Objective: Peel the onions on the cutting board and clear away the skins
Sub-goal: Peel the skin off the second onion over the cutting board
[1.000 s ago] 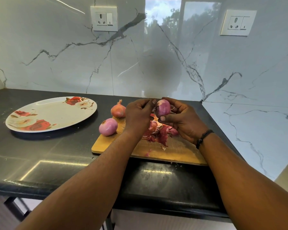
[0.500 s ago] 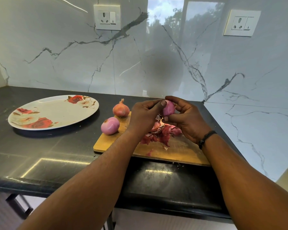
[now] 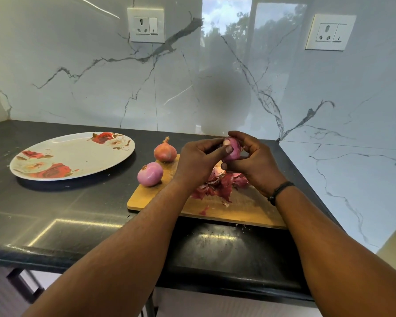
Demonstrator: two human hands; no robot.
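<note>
Both hands were raised above the far part of the wooden cutting board (image 3: 242, 209), working one purple onion (image 3: 232, 150) between them. The right hand (image 3: 254, 163) cupped it from the right and below, fingers curled over its top and thumb under it. The left hand (image 3: 199, 162) gripped it from the left, thumb pressed against the near face of the bulb. The onion showed glossy purple with a pale patch; how much skin was left on it could not be told.

Directly under the hands a heap of red-purple skins (image 3: 220, 185) lay on the board, with one small loose scrap (image 3: 204, 211) nearer the front edge.

A peeled pink-purple onion (image 3: 150, 174) sat at the board's left edge, partly over the dark countertop (image 3: 62, 211). An unpeeled onion (image 3: 165, 151) with brown papery skin and a dry stem tip stood upright at the board's far left corner, behind the peeled one.

A floral oval plate (image 3: 78, 152) rested on the countertop, left of the board and apart from it. A black band (image 3: 280, 191) circled the right wrist
</note>
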